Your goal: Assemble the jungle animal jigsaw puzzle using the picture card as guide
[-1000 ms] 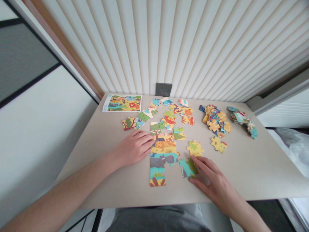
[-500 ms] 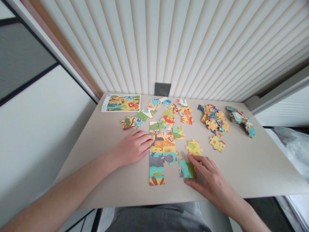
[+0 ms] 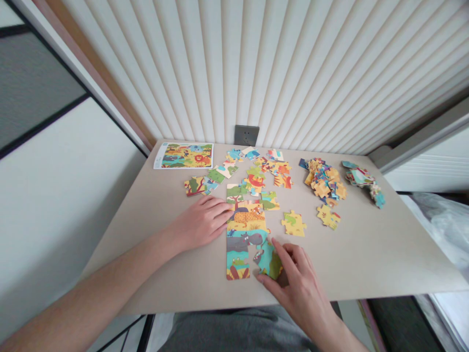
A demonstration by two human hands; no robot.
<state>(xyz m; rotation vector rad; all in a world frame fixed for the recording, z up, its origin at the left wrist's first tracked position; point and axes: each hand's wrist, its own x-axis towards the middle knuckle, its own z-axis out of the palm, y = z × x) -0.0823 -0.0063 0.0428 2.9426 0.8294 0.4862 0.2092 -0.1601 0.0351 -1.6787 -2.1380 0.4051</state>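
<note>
Cardboard pieces lay scattered over the table (image 3: 366, 254): a printed reference picture (image 3: 184, 155) at the far left corner, a loose spread of pieces (image 3: 264, 168) along the far edge, two heaps (image 3: 324, 183) (image 3: 362, 182) toward the far right corner, and two single yellow pieces (image 3: 293, 223) (image 3: 328, 216) in the middle, clear of the hands. Nothing stood between the hands and the joined strip (image 3: 242, 234), which ran from mid-table toward the near edge. The left hand (image 3: 205, 222) lay flat and relaxed, its fingertips touching the strip's left side. The right hand (image 3: 296, 283) pinched a teal and green piece (image 3: 266, 259) between fingers and thumb, pressed against the strip's right side close to the near edge. Half a second before, that piece had sat apart from the strip, further toward the right edge; the right hand had since slid it leftward, while the left hand had stayed put. The table was smooth and beige, set against a white ribbed wall panel (image 3: 293, 73) with a grey socket (image 3: 246, 135) just above the far edge.
</note>
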